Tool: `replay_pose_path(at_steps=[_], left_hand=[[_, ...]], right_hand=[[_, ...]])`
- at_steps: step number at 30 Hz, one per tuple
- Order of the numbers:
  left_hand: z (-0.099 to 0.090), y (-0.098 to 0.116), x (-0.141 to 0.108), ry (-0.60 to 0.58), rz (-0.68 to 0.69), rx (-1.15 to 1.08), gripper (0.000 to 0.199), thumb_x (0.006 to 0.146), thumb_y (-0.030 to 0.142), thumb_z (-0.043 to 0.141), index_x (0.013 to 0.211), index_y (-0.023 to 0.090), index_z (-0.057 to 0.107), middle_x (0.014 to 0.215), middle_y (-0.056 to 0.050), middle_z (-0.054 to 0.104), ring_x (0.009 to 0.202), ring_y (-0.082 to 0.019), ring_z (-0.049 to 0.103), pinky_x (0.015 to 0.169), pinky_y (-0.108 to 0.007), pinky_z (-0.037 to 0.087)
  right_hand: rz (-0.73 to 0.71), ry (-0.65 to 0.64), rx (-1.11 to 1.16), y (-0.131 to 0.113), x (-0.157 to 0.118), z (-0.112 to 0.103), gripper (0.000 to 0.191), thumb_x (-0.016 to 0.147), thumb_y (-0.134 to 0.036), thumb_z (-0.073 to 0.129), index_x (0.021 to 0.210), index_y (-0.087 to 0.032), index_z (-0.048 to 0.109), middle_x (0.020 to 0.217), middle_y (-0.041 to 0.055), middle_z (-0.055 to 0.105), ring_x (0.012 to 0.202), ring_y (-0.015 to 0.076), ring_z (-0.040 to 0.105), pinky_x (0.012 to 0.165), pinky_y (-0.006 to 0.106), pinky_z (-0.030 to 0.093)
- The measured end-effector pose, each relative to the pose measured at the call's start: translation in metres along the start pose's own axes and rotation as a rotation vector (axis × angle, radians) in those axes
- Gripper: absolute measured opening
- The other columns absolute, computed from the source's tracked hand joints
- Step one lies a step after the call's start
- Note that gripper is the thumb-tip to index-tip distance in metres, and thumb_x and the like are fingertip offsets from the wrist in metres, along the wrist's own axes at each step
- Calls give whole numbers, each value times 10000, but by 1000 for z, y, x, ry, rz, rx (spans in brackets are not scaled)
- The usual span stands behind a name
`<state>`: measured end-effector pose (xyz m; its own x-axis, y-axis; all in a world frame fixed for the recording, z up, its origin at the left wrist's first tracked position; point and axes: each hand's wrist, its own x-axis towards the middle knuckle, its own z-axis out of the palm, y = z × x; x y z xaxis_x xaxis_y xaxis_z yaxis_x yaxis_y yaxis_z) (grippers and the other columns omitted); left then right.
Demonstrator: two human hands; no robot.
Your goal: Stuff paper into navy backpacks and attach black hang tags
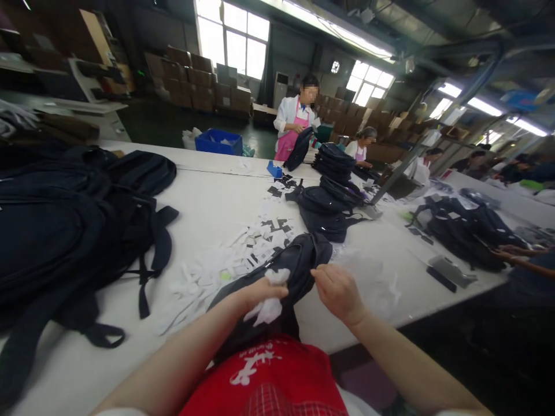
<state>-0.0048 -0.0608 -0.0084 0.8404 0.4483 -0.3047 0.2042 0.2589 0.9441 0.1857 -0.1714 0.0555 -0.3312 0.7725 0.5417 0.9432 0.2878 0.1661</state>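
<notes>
A dark navy backpack (297, 263) lies on the white table right in front of my red apron. Over its near side, my left hand (262, 290) is closed around crumpled white paper (269, 311), which sticks out above and below the fingers. At the bag's right edge, my right hand (338, 290) has its fingers pinched together; whatever may be between them is too small to make out. Loose white strips and dark tags (255, 245) are scattered on the table just beyond the backpack.
Navy backpacks (65, 225) are heaped at the left. More backpacks stand stacked (332, 167) ahead, near a blue tape dispenser (274, 169). A blue bin (218, 142) sits past the table's far edge. Co-workers handle bags across the table, and another's hands reach in at right.
</notes>
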Motion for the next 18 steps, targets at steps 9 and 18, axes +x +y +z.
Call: replay_pose_path(at_steps=[9,18], left_hand=[[17,8,-18,-161,255,800,194,659,204,629,574,187,456,545,51,431,514,-88,373,510,-234,267],[-5,-4,-46,-156,268,584,270,713,311,643,590,173,447,591,44,418,587,-95,353,546,-220,332]], right_hand=[[423,-294,91,82,19,19,174,910,-187,513,787,-195,636,837,65,667,810,193,590,743,294,391],[778,-486,327,130,42,70,145,810,-230,633,929,-171,690,1021,97,704,957,208,634,885,304,432]])
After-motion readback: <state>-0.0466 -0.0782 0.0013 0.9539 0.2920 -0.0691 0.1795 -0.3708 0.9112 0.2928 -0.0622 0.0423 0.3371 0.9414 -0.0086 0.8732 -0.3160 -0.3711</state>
